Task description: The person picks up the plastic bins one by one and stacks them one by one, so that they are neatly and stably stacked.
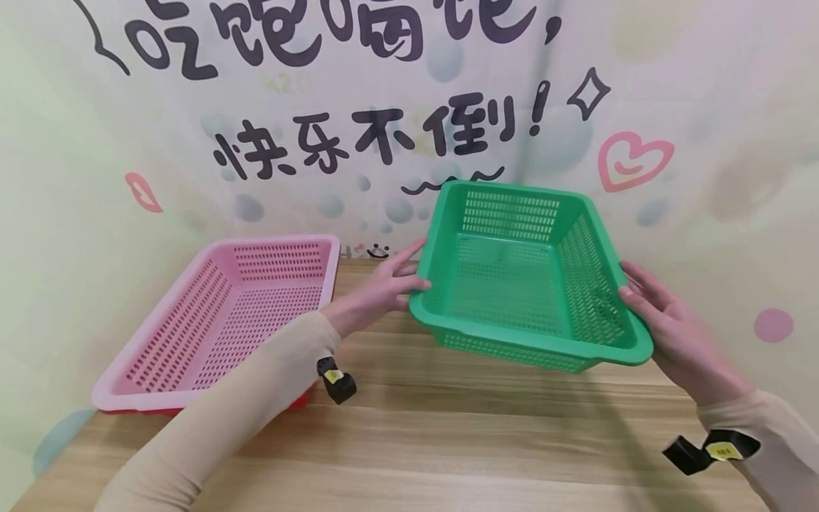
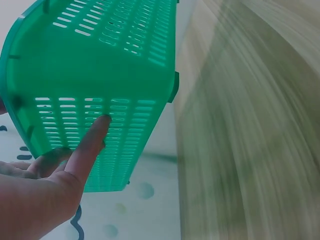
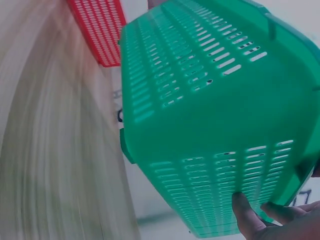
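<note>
A green plastic basket (image 1: 505,284) with slotted walls is held up above the wooden table, tilted so its inside faces me. My left hand (image 1: 390,284) grips its left rim, thumb over the edge and fingers against the outer wall. On the opposite side my right hand (image 1: 672,320) holds the right rim, thumb on top. Both wrist views show fingertips pressed on the slotted outside of the green basket (image 2: 90,70). Nothing lies inside it. Left of it, a pink basket (image 1: 214,245) stands with red showing beneath its rim.
The wooden table (image 1: 409,455) reaches back to a printed wall cloth (image 1: 384,199) with dark lettering. In the right wrist view a red slotted basket wall (image 3: 100,30) shows beyond the green one. My left forearm passes in front of the pink basket's near right corner.
</note>
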Demonstrator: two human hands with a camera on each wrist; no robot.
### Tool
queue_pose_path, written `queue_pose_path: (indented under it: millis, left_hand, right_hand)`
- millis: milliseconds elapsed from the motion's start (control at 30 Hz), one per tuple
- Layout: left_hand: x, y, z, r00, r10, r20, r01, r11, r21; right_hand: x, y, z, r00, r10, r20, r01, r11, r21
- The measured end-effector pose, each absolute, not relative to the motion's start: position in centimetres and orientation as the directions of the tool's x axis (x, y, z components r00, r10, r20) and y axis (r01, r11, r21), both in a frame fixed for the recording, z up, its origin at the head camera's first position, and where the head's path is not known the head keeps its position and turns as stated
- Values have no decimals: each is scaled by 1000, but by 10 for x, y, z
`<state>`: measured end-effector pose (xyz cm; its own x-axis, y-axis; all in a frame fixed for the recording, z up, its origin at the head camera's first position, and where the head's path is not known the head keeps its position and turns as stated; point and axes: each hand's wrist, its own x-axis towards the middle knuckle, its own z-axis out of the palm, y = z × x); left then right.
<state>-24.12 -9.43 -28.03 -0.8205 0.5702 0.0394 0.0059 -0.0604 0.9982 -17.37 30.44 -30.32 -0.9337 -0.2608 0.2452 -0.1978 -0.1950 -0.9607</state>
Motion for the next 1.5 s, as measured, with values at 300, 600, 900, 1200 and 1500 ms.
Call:
queue_pose_path:
  millis: [300, 600, 900, 1200, 1500]
  left_hand:
    - [-233, -120, -280, -836, 548, 32, 1, -56, 998]
    - [-218, -141, -273, -844, 535, 25, 10, -32, 999]
    - [-208, -154, -278, -845, 533, 37, 40, -6, 999]
    - [-204, -164, -277, -862, 504, 58, 80, 21, 997]
    - [-204, -181, -273, -869, 487, 83, 109, 25, 994]
  right_hand:
    - [-179, 284, -297, -921, -287, 263, -224, -163, -961]
    - [-178, 266, -289, -918, -324, 228, -213, -81, -974]
    - [-178, 254, -290, -911, -331, 245, -224, -102, -969]
    - [-177, 244, -286, -911, -338, 237, -217, -97, -971]
    - [-176, 228, -277, -905, -341, 253, -245, -70, -967]
